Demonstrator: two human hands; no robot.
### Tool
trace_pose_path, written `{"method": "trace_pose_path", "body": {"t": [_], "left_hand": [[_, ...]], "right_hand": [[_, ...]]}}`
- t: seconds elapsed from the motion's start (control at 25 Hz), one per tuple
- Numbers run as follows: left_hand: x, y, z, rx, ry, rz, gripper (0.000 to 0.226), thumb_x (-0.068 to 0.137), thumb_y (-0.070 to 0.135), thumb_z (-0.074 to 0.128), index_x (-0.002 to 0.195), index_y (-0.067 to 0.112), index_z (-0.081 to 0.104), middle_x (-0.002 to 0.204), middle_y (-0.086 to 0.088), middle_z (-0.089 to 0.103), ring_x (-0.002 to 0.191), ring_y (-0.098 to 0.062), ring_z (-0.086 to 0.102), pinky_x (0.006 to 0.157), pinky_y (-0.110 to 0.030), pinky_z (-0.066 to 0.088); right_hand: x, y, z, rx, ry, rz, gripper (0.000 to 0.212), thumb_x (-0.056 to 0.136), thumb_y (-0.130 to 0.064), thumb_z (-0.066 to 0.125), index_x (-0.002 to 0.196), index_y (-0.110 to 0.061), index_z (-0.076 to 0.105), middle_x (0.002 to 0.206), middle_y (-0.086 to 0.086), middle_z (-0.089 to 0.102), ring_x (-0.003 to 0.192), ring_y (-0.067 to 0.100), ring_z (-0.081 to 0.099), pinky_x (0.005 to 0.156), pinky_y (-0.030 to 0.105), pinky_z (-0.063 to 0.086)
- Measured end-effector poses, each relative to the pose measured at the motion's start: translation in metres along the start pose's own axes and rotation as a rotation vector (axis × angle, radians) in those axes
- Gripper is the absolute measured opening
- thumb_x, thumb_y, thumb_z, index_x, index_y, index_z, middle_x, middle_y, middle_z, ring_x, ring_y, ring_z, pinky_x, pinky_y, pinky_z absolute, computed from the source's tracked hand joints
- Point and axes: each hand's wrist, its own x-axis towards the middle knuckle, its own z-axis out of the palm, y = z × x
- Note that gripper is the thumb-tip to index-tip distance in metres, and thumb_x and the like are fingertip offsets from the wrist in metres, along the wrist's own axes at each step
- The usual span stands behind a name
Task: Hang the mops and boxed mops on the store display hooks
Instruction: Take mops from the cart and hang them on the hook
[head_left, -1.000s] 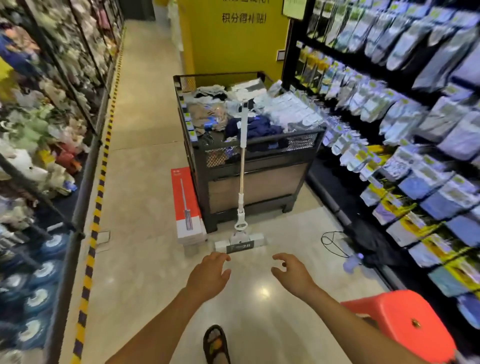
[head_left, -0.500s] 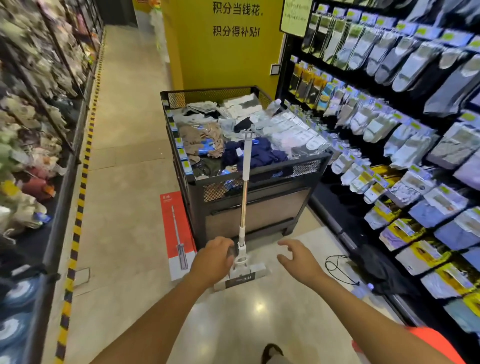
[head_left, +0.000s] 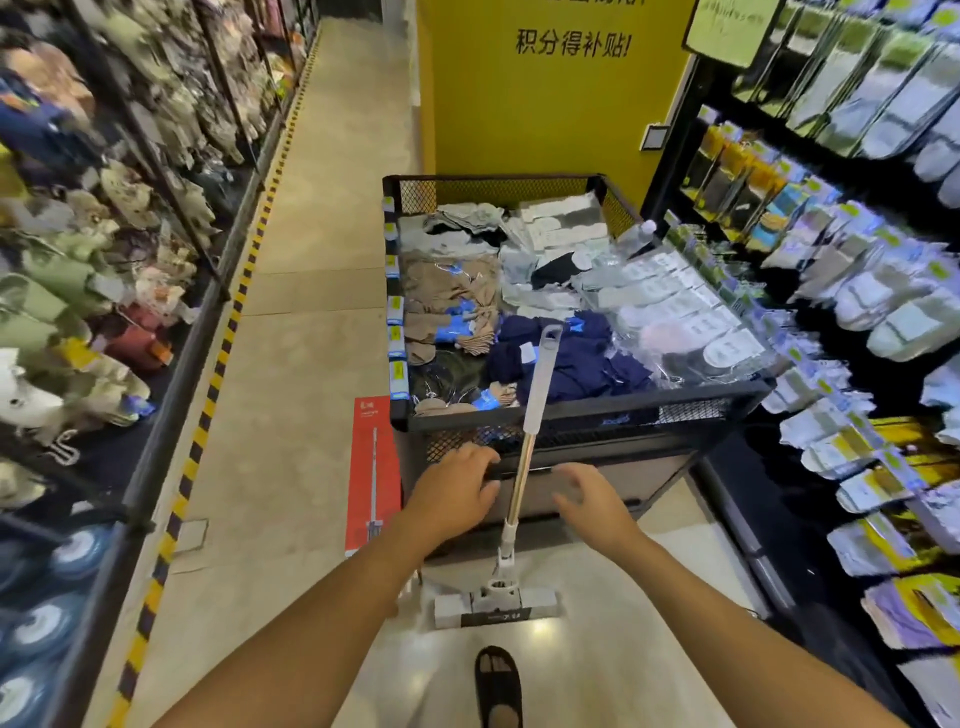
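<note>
Hands (head_left: 457, 493) (head_left: 587, 499) hovered open and empty at frame centre, either side of the mop (head_left: 522, 467) leaning on the bin (head_left: 582, 415); a firm mid-handle grasp would likely lift it steadily, boxed mop (head_left: 374, 473) left.

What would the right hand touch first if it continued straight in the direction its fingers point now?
Probably the mop handle. The right hand is open, its fingers aimed left and forward at the pole, with a small gap between. Depth is unclear; if it passes in front, the left hand comes next.
</note>
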Motion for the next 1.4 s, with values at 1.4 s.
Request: {"method": "trace_pose_path", "body": {"t": [1.4], "left_hand": [[0.003,0.032,-0.03,-0.884,0.401,-0.272,0.053,0.085,0.066,0.052,0.104,0.021,0.074,0.094,0.004,0.077,0.093,-0.013,0.073,0.091,-0.033,0.057]], "right_hand": [[0.078,-0.03,0.048,0.189,-0.512,-0.262,0.036,0.091,-0.018,0.073,0.125,-0.028,0.066,0.121,-0.009,0.072,0.114,0.01,0.068,0.103,0.038,0.055]]}}
